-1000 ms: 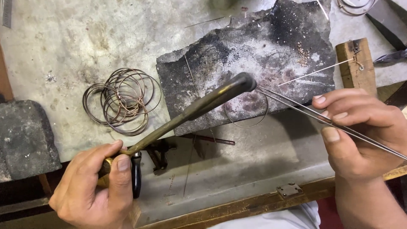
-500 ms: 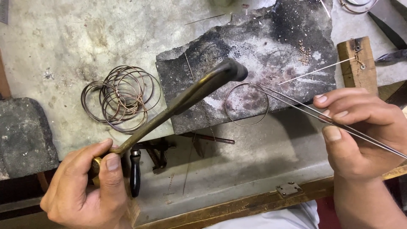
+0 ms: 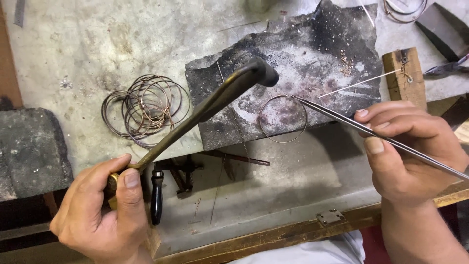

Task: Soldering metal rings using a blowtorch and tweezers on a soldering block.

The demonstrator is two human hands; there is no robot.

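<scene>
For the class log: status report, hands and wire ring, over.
Left hand grips torch. Right hand holds tweezers at wire ring on charred block. Nothing between.

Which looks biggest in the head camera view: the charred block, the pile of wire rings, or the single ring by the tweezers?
1. Charred block, clearly largest.
2. Pile of wire rings.
3. Single ring, touched by the tweezers in the right hand.
All lie at similar depth on the bench, so the ranking is fair.
</scene>
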